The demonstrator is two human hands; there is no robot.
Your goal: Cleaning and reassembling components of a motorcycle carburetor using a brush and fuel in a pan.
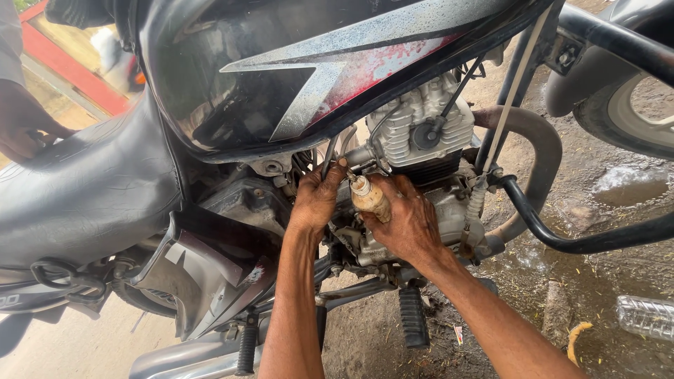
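- My right hand (407, 221) has its fingers curled closed around a small grimy bottle (370, 198); the thumb and forefinger pinch it near the neck.
- The bottle's long axis runs slightly tilted from upright, its narrow capped tip pointing up and to the left, toward the hoses under the tank. Its lower body is hidden in my palm.
- My left hand (317, 196) sits just beside the bottle, fingers bent and reaching up to the cables (330, 151); a fingertip meets the bottle's tip. I cannot tell whether these fingers actually grip a cable.
- Both hands meet in front of the motorcycle engine (421, 126), just below its silver finned cylinder head.
- Above them hangs the black fuel tank (281, 63) with grey and red graphics, wet with droplets.
- Left of the tank stretches the black seat (84, 189); another person's hand (24, 130) rests at its far edge.
- Below my forearms I see a footpeg (413, 317) and the exhaust pipe (182, 358).
- To the right, a black crash guard (562, 238) curves over muddy, puddled ground (618, 189).
- A clear plastic bottle (646, 316) lies on the ground, well apart from my hands.
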